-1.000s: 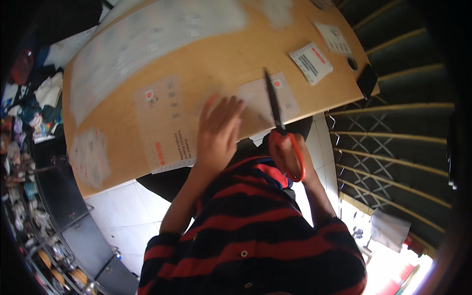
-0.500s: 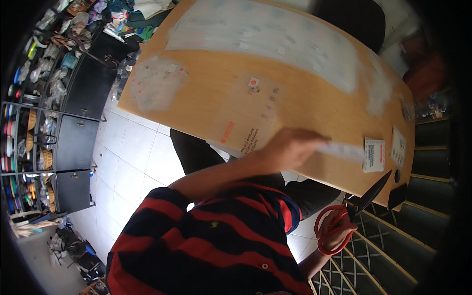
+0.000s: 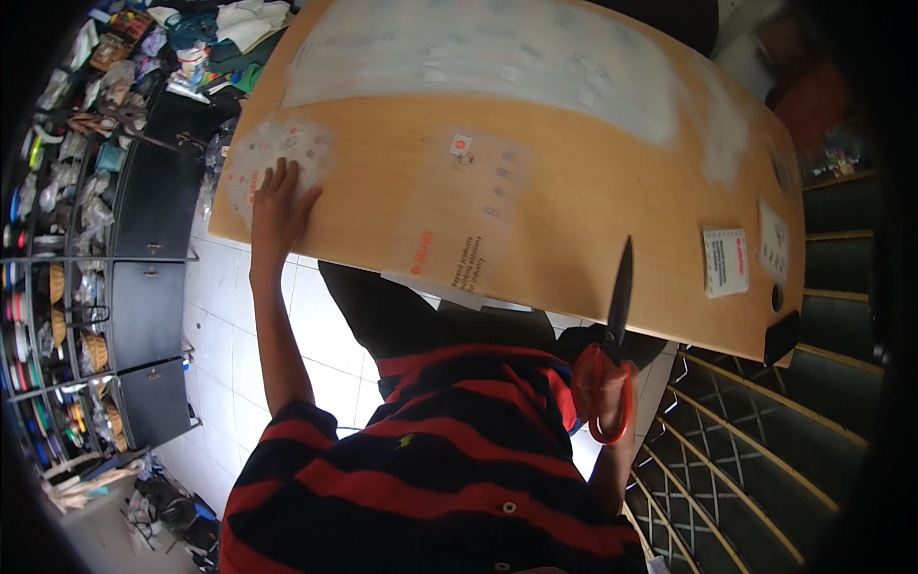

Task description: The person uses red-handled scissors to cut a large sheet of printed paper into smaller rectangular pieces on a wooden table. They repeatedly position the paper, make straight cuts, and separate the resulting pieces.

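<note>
My left hand (image 3: 279, 206) lies with fingers spread on a pile of clear printed plastic pieces (image 3: 292, 148) at the left end of the wooden table (image 3: 574, 230). My right hand (image 3: 617, 378) grips scissors (image 3: 604, 387) by their red handles, near the table's front edge. Their dark blades point up and look closed together. Between the hands, a clear plastic sheet (image 3: 478, 201) with red and black print lies flat and reaches the front edge.
Large translucent sheets (image 3: 478, 62) cover the table's far side. A white printed piece (image 3: 727, 263) and another (image 3: 773, 239) lie at the right end, near a round hole (image 3: 776, 298). Black cabinets (image 3: 151, 301) and loaded shelves stand left. A metal lattice gate (image 3: 736, 430) stands right.
My left hand has swung from the right-hand part of the table, where it held a blurred pale strip, to the left pile. The scissors have moved left and turned more upright.
</note>
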Demonstrator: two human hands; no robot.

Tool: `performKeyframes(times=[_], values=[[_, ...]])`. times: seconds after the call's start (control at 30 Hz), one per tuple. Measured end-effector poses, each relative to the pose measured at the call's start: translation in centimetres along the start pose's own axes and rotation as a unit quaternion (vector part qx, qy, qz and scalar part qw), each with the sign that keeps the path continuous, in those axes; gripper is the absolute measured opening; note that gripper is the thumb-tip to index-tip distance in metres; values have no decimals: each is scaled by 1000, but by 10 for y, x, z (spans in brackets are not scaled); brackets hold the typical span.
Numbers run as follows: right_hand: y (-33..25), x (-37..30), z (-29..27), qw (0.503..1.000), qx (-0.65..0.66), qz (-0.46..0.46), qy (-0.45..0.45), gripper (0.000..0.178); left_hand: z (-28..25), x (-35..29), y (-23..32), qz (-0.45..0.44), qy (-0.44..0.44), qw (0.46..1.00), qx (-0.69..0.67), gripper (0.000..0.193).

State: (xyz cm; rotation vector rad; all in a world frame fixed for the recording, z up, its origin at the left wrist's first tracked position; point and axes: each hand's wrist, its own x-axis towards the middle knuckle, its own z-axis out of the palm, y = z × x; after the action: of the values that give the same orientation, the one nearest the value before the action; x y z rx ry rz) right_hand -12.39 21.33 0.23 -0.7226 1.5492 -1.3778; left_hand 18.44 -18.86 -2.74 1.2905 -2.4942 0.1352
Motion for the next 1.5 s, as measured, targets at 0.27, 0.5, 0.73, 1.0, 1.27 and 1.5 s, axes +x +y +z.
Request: performKeyframes(times=[0.27,0.5,0.73,1.0,1.27,1.5], values=[[1,0,19,995,-88,36,-32,83,-16,-7,74,92,-24,979,-179,38],[8,-11,26,980,-66,165,-86,31,-26,-14,187,198,-158,941,-225,40],[8,-35,8,971,-125,149,-137,18,1,-11,242,228,-98,931,-266,40],[8,-62,8,977,-107,134,-126,39,-8,-51,215,294,-72,893,-333,34],[6,-56,24,985,-60,139,-84,61,13,-66,241,288,28,875,-388,25],[13,-50,18,982,-74,152,-83,59,8,-64,251,265,17,888,-376,20]])
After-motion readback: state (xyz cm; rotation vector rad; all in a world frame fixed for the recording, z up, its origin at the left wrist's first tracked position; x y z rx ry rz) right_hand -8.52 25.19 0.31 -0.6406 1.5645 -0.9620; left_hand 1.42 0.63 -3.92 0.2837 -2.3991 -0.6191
